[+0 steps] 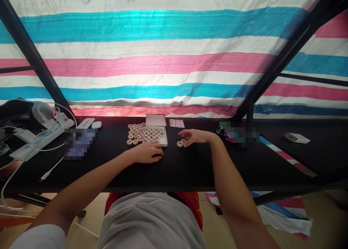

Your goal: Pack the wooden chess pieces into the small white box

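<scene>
Left hand (148,153): I rested it palm-down, fingers loosely curled, at the near edge of the box (155,136).
Right hand (196,136): fingers spread, touching two loose discs (181,143).

Daylight glows through the striped tarp (163,60) in front of me, so the upper half of the view is bright and a little washed out. My black table (190,169) stays dark by contrast, with a reddish sheen along its far edge. Straight frame bars bow outward near the corners. Small pieces look soft, and two patches on the table are pixelated.
</scene>
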### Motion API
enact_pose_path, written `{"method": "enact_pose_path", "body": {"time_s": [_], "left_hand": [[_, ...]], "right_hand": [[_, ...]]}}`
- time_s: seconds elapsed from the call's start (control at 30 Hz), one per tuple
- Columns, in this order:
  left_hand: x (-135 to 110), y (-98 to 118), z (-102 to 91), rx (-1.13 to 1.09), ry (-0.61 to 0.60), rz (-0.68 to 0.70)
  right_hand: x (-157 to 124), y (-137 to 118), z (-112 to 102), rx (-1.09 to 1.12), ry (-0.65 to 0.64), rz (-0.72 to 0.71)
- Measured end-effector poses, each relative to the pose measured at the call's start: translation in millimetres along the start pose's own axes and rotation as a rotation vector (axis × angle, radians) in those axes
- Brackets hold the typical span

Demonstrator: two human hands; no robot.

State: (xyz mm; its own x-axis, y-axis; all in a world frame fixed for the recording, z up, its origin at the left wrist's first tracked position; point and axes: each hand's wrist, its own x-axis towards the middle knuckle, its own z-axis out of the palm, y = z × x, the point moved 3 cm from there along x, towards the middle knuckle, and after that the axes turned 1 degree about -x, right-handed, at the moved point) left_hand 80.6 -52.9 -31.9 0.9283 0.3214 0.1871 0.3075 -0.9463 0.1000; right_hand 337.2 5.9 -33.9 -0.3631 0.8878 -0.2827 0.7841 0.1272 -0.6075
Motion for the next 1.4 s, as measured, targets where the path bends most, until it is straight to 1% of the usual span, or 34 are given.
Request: {"method": "enact_pose_path", "body": {"time_s": [0.1,0.17,0.2,0.37,0.43,0.5,0.57,0.67,0.77,0.93,1.1,1.2,1.3,1.37,1.4], "left_hand": [[-0.2,0.3,-0.6,-0.001,0.000,-0.002],[-0.4,0.3,-0.8,0.003,-0.008,-0.006],[-0.4,0.2,-0.8,0.005,-0.013,-0.008],[-0.3,-0.2,-0.2,0.004,-0.011,-0.006],[0.0,-0.3,0.2,0.010,-0.004,-0.003],[0.2,-0.1,0.3,0.016,-0.001,-0.003],[0.3,0.3,0.3,0.020,0.001,-0.007],[0.3,0.9,0.4,0.022,0.002,-0.009],[0.0,0.5,1.2,0.022,0.011,-0.006],[-0.5,-0.4,2.0,0.017,0.013,0.003],[0.0,0.1,1.0,0.026,-0.015,-0.011],[0.1,0.3,0.5,0.023,-0.014,-0.009],[0.1,0.1,0.2,0.022,-0.009,-0.012],[0.2,-0.1,0.3,0.024,-0.012,-0.013],[0.2,-0.1,0.5,0.023,-0.014,-0.012]], "right_hand": [[6.7,-10.0,10.7,-0.044,-0.042,-0.031],[13.2,-16.0,18.0,-0.071,-0.033,-0.027],[16.2,-18.5,20.7,-0.085,-0.009,-0.026],[22.9,-28.4,23.3,-0.191,0.207,-0.064],[22.2,-35.1,22.2,-0.232,0.324,-0.120],[20.7,-44.4,23.2,-0.227,0.441,-0.201],[19.7,-54.6,28.2,-0.193,0.496,-0.290],[21.0,-66.4,40.7,-0.199,0.446,-0.379],[24.1,-68.8,48.7,-0.218,0.393,-0.376],[26.7,-64.0,47.4,-0.157,0.371,-0.373],[26.6,-64.3,48.2,-0.182,0.342,-0.360],[28.0,-66.9,51.0,-0.186,0.369,-0.339],[25.8,-67.8,46.2,-0.179,0.430,-0.339],[20.7,-62.2,35.6,-0.140,0.445,-0.304],[17.4,-56.5,28.7,-0.111,0.437,-0.259]]}}
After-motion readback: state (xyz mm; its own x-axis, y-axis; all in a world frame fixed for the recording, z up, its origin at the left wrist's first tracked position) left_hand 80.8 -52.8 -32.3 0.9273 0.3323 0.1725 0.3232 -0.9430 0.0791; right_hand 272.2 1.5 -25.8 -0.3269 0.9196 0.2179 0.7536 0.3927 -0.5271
